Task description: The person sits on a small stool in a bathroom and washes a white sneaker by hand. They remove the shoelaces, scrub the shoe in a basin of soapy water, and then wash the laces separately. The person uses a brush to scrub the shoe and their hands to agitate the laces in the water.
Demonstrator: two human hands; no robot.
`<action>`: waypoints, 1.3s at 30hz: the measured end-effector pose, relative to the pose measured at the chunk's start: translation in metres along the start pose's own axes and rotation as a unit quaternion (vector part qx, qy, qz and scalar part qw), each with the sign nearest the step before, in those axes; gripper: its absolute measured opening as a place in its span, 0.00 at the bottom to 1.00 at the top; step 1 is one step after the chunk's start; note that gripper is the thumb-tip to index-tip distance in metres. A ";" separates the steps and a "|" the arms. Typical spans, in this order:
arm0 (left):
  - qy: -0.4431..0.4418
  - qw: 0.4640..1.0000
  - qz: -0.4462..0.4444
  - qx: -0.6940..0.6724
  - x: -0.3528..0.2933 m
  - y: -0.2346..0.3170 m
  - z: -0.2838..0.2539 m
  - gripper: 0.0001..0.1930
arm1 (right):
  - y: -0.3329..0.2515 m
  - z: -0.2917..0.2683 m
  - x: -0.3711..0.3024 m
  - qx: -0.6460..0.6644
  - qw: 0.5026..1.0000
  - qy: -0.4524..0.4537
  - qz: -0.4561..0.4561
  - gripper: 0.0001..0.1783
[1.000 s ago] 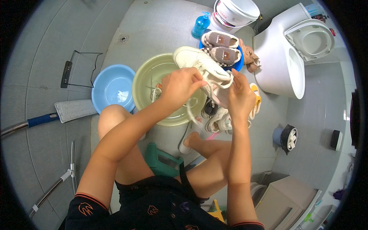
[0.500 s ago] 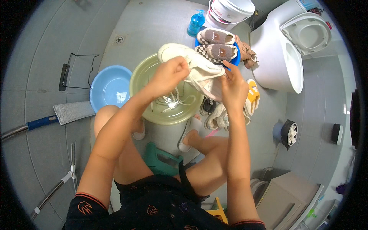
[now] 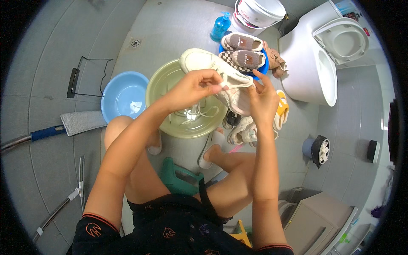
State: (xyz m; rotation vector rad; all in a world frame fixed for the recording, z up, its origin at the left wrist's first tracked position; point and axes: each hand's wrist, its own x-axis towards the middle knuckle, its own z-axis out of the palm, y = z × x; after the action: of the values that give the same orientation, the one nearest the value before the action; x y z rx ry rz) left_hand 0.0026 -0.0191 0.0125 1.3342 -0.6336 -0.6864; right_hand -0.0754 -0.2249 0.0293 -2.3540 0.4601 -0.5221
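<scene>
A white sneaker [image 3: 199, 60] is held tilted over the far right side of a pale green basin [image 3: 154, 120]. My right hand [image 3: 263, 101] grips it at the collar, the thumb by the opening and the fingers behind. My left hand [image 3: 199, 88] is closed in a pinch at the sneaker's lacing, on what looks like its white shoelace [image 3: 226, 78]; the fingertips partly cover it. In the basin's water lie loose white laces [image 3: 193, 114].
A light blue basin [image 3: 111, 100] stands left of the green one. Checkered slip-on shoes [image 3: 244, 59] sit on a blue tub, beside a blue pump bottle [image 3: 220, 27] and white bucket [image 3: 257, 15]. More shoes [image 3: 243, 131] lie right. A green stool [image 3: 176, 180] is between my legs.
My left hand has shifted right along the sneaker, from a fist to a pinch nearer the opening. My right hand still holds the collar, slightly turned.
</scene>
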 end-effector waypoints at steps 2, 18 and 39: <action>0.034 0.999 -0.013 -0.028 0.001 0.004 0.002 0.07 | 0.000 -0.003 0.003 -0.007 1.000 0.006 -0.004 0.21; -0.089 0.994 0.018 -0.059 -0.006 0.012 0.002 0.25 | 0.014 -0.006 0.008 0.024 0.999 0.013 0.029 0.25; -0.015 0.971 -0.192 -0.143 -0.013 0.036 -0.019 0.16 | 0.015 -0.015 0.014 -0.042 0.998 0.038 0.009 0.24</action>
State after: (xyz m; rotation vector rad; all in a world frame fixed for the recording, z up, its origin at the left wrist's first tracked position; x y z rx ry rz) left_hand 0.0119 0.0066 0.0458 1.1867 -0.2838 -1.0708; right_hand -0.0735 -0.2497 0.0330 -2.4145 0.5471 -0.5970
